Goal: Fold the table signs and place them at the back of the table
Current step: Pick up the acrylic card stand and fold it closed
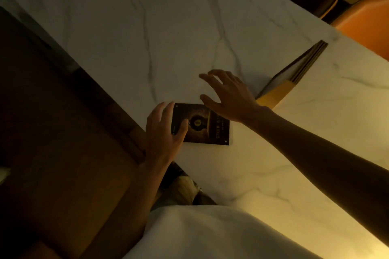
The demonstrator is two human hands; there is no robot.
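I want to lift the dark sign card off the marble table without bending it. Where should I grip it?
The dark sign card seems to lie flat on the table, so a top pinch likely fails. The left hand already covers its left edge, nearest the table's side: probably slide it there, then pinch that edge from the left.

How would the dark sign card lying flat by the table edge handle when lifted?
The sign card looks thin and flat, so probably light and slightly bendy. Flush on the smooth marble table, it may slide rather than lift; the left hand touching its edge suggests prying there.
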